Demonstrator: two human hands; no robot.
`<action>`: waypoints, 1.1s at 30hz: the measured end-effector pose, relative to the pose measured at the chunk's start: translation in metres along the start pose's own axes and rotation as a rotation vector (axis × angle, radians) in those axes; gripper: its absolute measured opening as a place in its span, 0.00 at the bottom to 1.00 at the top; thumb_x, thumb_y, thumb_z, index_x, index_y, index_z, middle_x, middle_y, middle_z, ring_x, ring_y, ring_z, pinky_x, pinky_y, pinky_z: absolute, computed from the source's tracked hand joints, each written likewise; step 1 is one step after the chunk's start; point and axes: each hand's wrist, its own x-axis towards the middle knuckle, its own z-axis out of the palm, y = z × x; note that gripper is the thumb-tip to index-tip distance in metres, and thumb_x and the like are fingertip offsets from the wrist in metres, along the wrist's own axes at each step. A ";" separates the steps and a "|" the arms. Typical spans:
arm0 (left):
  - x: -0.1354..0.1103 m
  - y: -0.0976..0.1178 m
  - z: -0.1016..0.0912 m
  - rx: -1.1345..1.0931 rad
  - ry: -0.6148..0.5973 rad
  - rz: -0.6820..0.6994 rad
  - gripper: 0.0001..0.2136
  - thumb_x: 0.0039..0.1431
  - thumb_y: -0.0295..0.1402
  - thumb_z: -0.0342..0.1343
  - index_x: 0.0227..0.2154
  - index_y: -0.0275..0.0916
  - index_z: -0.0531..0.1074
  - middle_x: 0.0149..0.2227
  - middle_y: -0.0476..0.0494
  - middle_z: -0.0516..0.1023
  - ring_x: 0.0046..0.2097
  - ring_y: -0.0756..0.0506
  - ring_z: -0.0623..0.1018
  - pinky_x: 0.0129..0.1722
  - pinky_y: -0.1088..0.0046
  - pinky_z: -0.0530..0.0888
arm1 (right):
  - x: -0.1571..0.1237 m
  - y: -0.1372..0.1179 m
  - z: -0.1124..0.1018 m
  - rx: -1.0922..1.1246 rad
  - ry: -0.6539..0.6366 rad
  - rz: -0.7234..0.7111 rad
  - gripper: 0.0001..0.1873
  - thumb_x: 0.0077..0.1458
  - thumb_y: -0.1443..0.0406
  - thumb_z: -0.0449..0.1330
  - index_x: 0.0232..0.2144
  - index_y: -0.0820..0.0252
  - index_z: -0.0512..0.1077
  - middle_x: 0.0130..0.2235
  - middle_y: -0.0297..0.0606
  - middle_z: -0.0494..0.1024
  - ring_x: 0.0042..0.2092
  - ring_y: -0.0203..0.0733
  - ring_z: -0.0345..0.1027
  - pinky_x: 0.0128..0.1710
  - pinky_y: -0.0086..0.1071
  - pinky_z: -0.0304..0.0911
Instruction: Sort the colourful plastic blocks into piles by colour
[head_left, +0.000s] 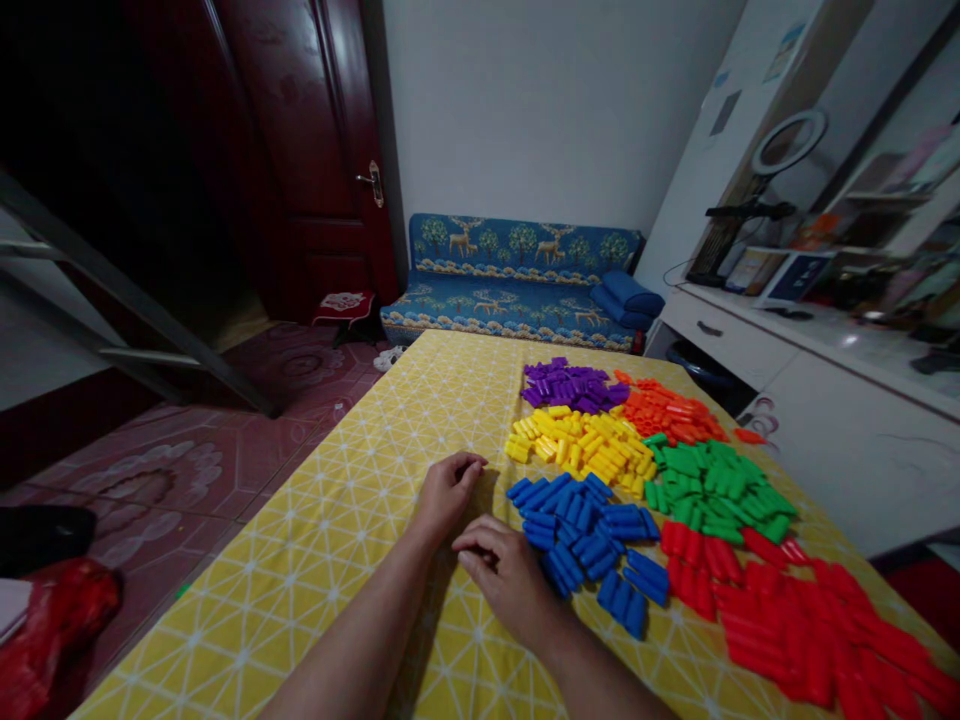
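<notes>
Both my hands rest on a yellow patterned tablecloth (330,520). My left hand (448,492) has its fingers curled under, knuckles up, with nothing visible in it. My right hand (506,572) lies beside it, fingers bent down onto the cloth, right next to a pile of blue plastic pieces (589,535). Sorted piles lie to the right: yellow (577,448), purple (571,385), orange (667,410), green (712,490) and red (795,620).
A blue sofa (517,285) stands beyond the table's far end. A dark red door (315,150) is at the back left. White cabinets (840,420) with a ring light run along the right. A red bag (52,620) lies on the floor.
</notes>
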 end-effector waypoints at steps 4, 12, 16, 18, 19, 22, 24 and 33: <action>0.000 0.001 0.001 -0.031 0.017 0.004 0.09 0.56 0.36 0.57 0.33 0.42 0.81 0.35 0.43 0.83 0.38 0.42 0.80 0.40 0.69 0.73 | 0.000 0.001 0.000 0.003 0.001 -0.009 0.10 0.55 0.73 0.57 0.33 0.57 0.77 0.36 0.34 0.76 0.37 0.35 0.70 0.36 0.27 0.63; -0.001 0.006 0.000 -0.007 0.018 0.002 0.09 0.56 0.35 0.56 0.33 0.42 0.81 0.35 0.43 0.83 0.38 0.42 0.80 0.39 0.69 0.73 | 0.001 0.000 0.000 0.020 0.000 0.006 0.10 0.56 0.73 0.58 0.33 0.57 0.77 0.36 0.33 0.76 0.38 0.34 0.70 0.36 0.26 0.62; 0.001 0.007 0.000 0.028 0.014 -0.008 0.09 0.56 0.35 0.56 0.33 0.42 0.81 0.35 0.43 0.83 0.38 0.41 0.80 0.40 0.68 0.73 | 0.000 -0.002 -0.002 0.027 -0.006 0.011 0.10 0.55 0.73 0.58 0.33 0.57 0.77 0.37 0.33 0.76 0.38 0.34 0.70 0.36 0.26 0.62; 0.001 0.007 0.000 0.025 0.011 -0.015 0.09 0.56 0.35 0.56 0.33 0.42 0.81 0.35 0.43 0.83 0.39 0.41 0.80 0.40 0.68 0.73 | 0.000 -0.001 -0.002 0.028 -0.007 0.010 0.10 0.56 0.73 0.58 0.33 0.57 0.78 0.37 0.33 0.77 0.38 0.35 0.71 0.36 0.26 0.62; 0.001 0.007 0.000 0.016 0.011 -0.015 0.09 0.56 0.35 0.56 0.33 0.42 0.81 0.35 0.43 0.83 0.39 0.41 0.80 0.39 0.68 0.73 | 0.000 -0.001 -0.002 0.028 -0.007 0.008 0.10 0.56 0.73 0.58 0.33 0.57 0.78 0.36 0.33 0.77 0.38 0.35 0.71 0.36 0.27 0.63; -0.001 0.011 0.001 -0.037 0.024 -0.011 0.08 0.55 0.35 0.57 0.33 0.42 0.81 0.34 0.43 0.83 0.37 0.41 0.80 0.38 0.68 0.73 | 0.000 0.000 -0.001 0.028 -0.003 0.002 0.10 0.55 0.73 0.58 0.33 0.57 0.78 0.36 0.33 0.77 0.38 0.35 0.70 0.37 0.27 0.63; -0.004 0.016 0.002 -0.068 0.006 0.006 0.08 0.53 0.33 0.57 0.33 0.43 0.81 0.33 0.43 0.83 0.36 0.42 0.80 0.37 0.69 0.74 | 0.000 0.000 -0.001 0.023 0.002 0.007 0.10 0.55 0.73 0.58 0.33 0.57 0.78 0.35 0.33 0.76 0.37 0.35 0.70 0.35 0.27 0.62; -0.007 0.019 0.005 -0.023 -0.265 0.190 0.16 0.47 0.24 0.52 0.36 0.44 0.81 0.38 0.42 0.81 0.43 0.42 0.77 0.47 0.66 0.73 | -0.001 -0.002 -0.004 0.108 0.066 0.025 0.14 0.59 0.63 0.57 0.23 0.60 0.74 0.26 0.32 0.71 0.29 0.34 0.63 0.28 0.28 0.56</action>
